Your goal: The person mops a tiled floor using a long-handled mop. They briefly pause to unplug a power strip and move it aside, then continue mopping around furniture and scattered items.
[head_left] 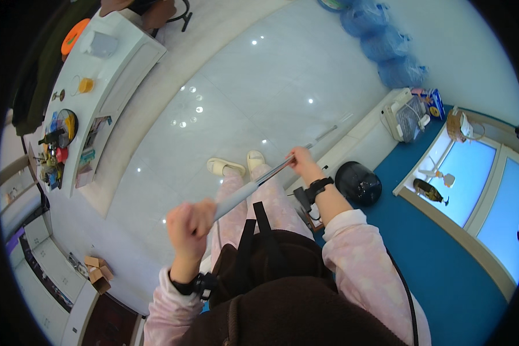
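A telescopic pole (236,199) slants in front of my body, low at the left and higher at the right. Its thick pale grey section is toward my left hand (191,226), which is closed in a fist around that end. My right hand (299,161) grips the thinner silver rod farther along, fingers wrapped round it. Beyond the right hand, a slim tip (327,134) sticks out over the floor. Below the pole are my legs in pale pink trousers and my cream slippers (226,167).
A long white counter (112,69) at the left holds a white container, an orange cup and several small things. Blue water jugs (383,43) line the far right wall. Nearer, a glossy black rounded object (358,183) sits beside the low ledge. A cardboard box (98,273) lies lower left.
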`<state>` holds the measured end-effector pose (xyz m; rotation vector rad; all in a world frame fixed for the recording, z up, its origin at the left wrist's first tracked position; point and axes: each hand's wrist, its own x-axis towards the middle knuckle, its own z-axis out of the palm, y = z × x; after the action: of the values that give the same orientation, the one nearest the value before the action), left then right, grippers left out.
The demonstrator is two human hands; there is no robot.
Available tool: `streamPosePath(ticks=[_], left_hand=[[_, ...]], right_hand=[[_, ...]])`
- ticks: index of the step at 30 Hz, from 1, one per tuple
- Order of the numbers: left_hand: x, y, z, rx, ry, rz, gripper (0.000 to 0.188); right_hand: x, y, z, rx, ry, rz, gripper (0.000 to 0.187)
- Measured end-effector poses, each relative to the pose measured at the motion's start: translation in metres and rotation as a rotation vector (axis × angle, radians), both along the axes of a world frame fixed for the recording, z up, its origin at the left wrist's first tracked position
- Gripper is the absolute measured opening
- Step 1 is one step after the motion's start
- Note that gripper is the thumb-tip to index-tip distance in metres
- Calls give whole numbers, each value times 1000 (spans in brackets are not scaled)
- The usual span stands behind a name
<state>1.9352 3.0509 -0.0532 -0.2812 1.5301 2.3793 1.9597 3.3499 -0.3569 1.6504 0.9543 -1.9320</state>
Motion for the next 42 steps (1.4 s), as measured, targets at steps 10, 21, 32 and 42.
streamPosePath(ticks=[10,21,32,42], left_hand=[[-22,80,-30,118,-81,-132,47],[70,-199,-22,-61,-258,465,48],[263,-547,88,-78,-306,1019,50],[368,-552,135,-316,-342,1263,53]], right_hand=[[5,36,5,175,-121,-254,12],[79,-256,-188,156,412,1262,37],[180,-763,-91,-638,-45,1029,84],[223,-758,57,-839,-291,671,66]])
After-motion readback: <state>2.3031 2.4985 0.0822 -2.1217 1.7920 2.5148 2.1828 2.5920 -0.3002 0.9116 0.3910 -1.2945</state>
